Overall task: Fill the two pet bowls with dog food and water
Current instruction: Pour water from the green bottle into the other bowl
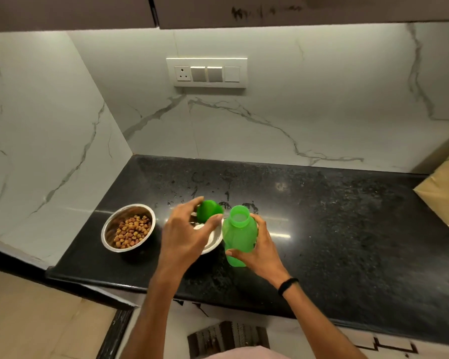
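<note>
Head view of a black stone counter (322,229) set in a corner of white marbled wall.

The left hand (189,234) reaches forward over the counter and pinches a green cap (209,209) between the thumb and the curled fingers, holding it clear of the surface. The right hand (262,247), with a black wristband (287,285) on its wrist, grasps a green bottle (237,234); the fingers wrap its far side and the thumb presses its lower body. The bottle stands upright on the counter, its mouth uncovered, just beside the cap.

A steel bowl (128,228) stands near the left wall and holds a heap of brown dog food (132,231). A second bowl (213,244) stands between that bowl and the bottle, close against the bottle's left side. The left hand covers most of it, so only part of its rim and inner wall shows; whether it holds water cannot be told.

Water drops (192,190) lie scattered on the counter behind the cap. A switch panel (206,73) is mounted on the back wall. A brown paper bag (443,193) rests at the counter's right end, well apart from the bowls.
</note>
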